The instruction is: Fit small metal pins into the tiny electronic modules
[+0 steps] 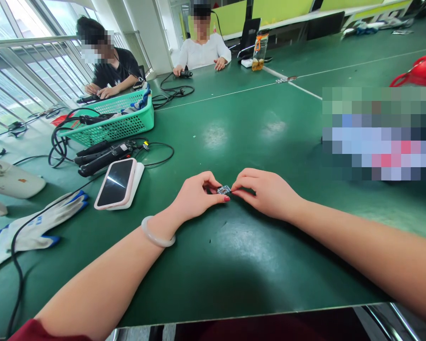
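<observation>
Over the green table, a small flat piece with a pale blue-white and dark pattern is pinched between the thumb and fingers of my left hand. Its exact kind is too small to make out. My right hand is closed in a pinch at the piece's right edge. A tiny dark bit shows at those fingertips, too small to name. A pale bangle circles my left wrist.
Left of my hands lie a phone, dark corded tools, a glove and a green basket. Two people sit across the table. A bottle stands far back; a red item is at right.
</observation>
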`<state>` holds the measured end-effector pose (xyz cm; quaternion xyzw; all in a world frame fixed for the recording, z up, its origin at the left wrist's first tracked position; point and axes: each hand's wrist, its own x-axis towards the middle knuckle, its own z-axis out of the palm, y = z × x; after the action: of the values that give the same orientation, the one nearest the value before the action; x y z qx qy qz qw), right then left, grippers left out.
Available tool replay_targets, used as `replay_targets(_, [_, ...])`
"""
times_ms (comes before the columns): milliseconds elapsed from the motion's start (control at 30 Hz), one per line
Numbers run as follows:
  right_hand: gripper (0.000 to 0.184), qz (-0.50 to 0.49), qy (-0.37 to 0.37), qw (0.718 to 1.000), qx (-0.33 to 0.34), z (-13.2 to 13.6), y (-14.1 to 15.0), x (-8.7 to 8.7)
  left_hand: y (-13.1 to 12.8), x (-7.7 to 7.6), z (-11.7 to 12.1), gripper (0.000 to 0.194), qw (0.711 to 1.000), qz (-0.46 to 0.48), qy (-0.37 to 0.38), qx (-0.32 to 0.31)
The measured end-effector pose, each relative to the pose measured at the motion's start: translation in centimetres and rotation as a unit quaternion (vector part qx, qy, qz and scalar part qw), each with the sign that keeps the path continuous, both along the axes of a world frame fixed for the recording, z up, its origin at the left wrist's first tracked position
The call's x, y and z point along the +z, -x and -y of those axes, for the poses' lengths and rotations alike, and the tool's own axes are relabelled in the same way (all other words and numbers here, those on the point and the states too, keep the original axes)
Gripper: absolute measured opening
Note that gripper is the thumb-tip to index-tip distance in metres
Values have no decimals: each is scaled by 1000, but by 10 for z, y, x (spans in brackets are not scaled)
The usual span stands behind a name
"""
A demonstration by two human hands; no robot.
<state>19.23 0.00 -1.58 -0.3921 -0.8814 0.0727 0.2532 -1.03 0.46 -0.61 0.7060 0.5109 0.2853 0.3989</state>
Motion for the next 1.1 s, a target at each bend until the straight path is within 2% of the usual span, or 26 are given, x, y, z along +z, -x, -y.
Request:
replay_targets(333, [20, 13, -206, 978, 12, 5, 1, 1, -1, 2, 1, 39, 1000, 8, 8, 5])
replay_targets(567, [18, 73, -289, 954, 10, 6, -1, 4, -2, 4, 1, 39, 1000, 15, 4, 19])
replay_targets(733, [20, 108, -292, 950, -2, 7, 0, 5, -2, 5, 4, 38, 1000, -12, -21, 20])
replay_targets(967, [26, 156, -240, 958, 2, 12, 3, 11, -3, 5, 6, 36, 997, -43, -61, 24])
replay_targets(1100, [26, 163, -253, 954, 1, 13, 3, 11, -3, 6, 6, 37, 996, -51, -65, 30])
